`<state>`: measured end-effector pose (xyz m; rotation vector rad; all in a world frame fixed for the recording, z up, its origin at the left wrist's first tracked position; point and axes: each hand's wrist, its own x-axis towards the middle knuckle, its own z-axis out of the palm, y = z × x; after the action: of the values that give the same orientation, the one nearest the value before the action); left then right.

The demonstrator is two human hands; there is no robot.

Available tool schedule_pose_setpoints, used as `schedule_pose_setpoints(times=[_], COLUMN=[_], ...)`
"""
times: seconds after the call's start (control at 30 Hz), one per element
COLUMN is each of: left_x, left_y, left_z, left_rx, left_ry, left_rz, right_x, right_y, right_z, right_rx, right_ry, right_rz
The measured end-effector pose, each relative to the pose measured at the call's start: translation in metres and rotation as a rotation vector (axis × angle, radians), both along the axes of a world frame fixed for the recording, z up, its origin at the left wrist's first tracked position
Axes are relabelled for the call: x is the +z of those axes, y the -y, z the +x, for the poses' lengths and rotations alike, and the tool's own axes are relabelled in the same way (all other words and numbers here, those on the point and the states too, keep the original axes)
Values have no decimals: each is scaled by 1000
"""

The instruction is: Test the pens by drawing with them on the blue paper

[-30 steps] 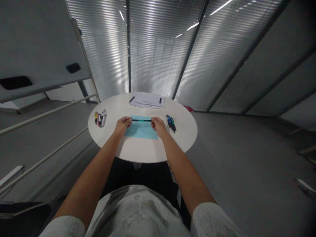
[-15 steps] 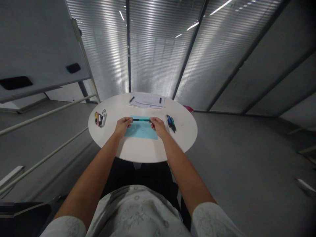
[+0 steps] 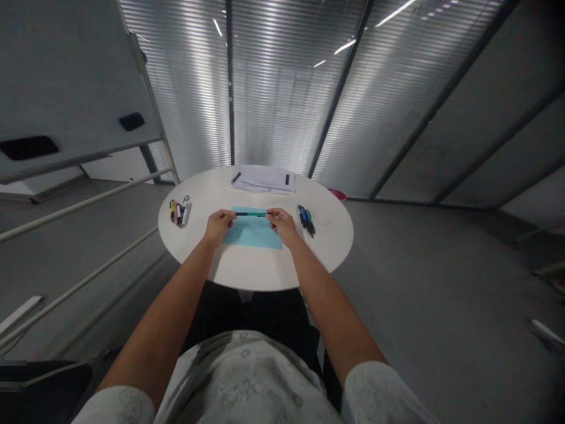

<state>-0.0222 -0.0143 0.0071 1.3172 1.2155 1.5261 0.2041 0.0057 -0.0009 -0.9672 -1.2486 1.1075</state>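
Observation:
Between my two hands a slim pen (image 3: 251, 214), dark with a green part, is held level across. My left hand (image 3: 219, 226) pinches its left end, and my right hand (image 3: 282, 226) pinches the right end. Under the pen and both hands lies a light blue sheet (image 3: 252, 234) on the white oval table (image 3: 247, 271). To the right of my right hand sits a small group of pens (image 3: 306, 220), blue, green and black. Left of my left hand is a group of markers (image 3: 179, 212) in yellow, pink, white and black.
A stack of papers (image 3: 263, 180) with a dark pen (image 3: 236, 176) on it lies at the table's far side. A whiteboard on a metal frame (image 3: 88, 205) stands to the left. Blinds-covered glass panels (image 3: 273, 88) rise behind the table.
The pen and my right fingertips have shifted very slightly to the left. Both hands keep their pinch, and everything else on the table looks the same.

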Motion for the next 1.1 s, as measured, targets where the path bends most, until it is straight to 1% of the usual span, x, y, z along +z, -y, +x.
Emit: schedule_pose_setpoints(times=[0.13,0.2,0.33,0.47,0.57,0.67,0.73,0.8,0.93,1.0,1.1], left_x=[4,5,3,-1,0,1,2,1,-1,0,2], left_y=[3,4,2,0,1,1,1,1,-1,-1,1], left_z=[1,1,1,0,0,1,1,1,0,-1,1], left_rx=[-34,-53,-55,-48,-68,-85,-89,-87,-87,-94,-101], left_ry=[0,5,28,39,41,69,96,107,58,53,77], left_rz=[15,21,11,-5,-1,-2,-3,0,11,13,12], right_x=[1,2,4,5,6,6,7,7,5,5,4], right_y=[0,1,4,5,4,4,5,5,2,2,3], right_z=[-2,-2,-2,-3,-3,-2,-2,-2,-3,-3,-3], right_rx=[8,17,37,29,51,58,58,62,66,54,63], right_ry=[-19,4,69,-2,-42,-9,14,-12,-69,-36,24], right_rz=[-27,-52,-74,-38,-73,-110,-95,-71,-101,-120,-88])
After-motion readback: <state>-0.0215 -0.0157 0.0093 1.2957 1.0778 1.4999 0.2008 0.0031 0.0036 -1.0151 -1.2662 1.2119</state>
